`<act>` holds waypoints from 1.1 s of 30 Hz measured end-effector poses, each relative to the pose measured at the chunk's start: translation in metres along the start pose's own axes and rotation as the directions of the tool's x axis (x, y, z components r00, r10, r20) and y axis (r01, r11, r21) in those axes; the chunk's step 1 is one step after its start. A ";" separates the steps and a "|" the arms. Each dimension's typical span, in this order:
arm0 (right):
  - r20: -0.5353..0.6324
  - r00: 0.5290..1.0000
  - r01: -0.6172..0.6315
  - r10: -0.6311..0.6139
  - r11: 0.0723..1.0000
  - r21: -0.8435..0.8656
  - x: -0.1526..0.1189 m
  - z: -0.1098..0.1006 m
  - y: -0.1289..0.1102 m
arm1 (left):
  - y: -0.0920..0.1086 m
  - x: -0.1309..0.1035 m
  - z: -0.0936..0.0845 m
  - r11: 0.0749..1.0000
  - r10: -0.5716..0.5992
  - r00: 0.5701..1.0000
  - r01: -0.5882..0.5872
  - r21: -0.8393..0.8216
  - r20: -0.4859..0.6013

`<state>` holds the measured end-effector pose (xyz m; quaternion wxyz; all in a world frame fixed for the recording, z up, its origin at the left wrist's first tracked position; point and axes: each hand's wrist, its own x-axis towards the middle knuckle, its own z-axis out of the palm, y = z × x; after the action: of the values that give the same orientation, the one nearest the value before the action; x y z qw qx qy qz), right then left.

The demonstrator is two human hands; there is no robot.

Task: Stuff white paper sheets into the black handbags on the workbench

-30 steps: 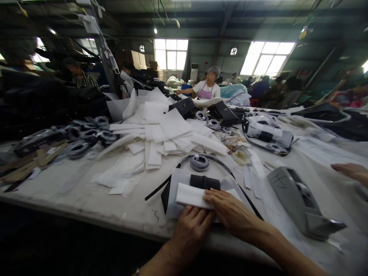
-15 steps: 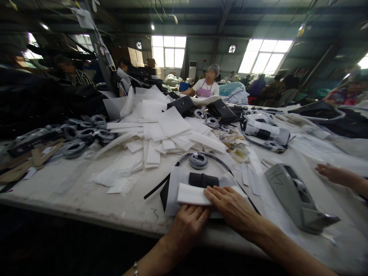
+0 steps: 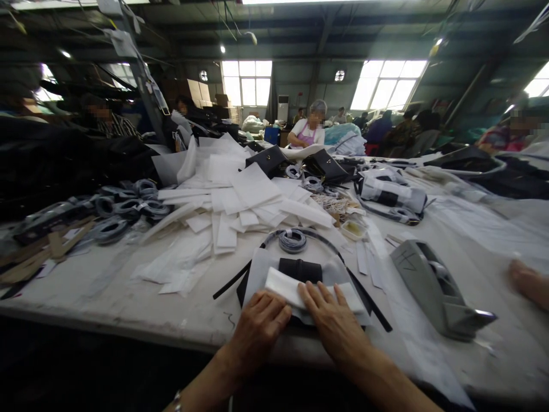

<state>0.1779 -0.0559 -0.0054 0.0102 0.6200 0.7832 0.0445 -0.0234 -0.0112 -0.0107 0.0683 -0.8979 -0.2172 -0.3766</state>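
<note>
Currently, the right hand [image 3: 329,313] spreads over a long white foam strip [image 3: 282,284]; the left hand [image 3: 261,319] curls, grip unclear.

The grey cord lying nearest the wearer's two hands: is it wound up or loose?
Wound up: the grey cord lies in a ring of stacked loops, with a white band across one part.

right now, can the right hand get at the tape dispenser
Probably yes: the right hand rests on the white strip, and only low things, such as the black strap, seem to lie between it and the tape dispenser.
</note>
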 end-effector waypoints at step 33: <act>-0.084 0.996 -0.021 0.032 0.992 0.128 0.004 0.015 -0.029 | -0.022 0.026 0.031 0.929 -0.285 0.917 0.193 0.317 0.278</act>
<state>0.1499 -0.0572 -0.0228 -0.0636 0.6274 0.7758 0.0216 0.0035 0.0262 -0.0151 0.1130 -0.8941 -0.3862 -0.1969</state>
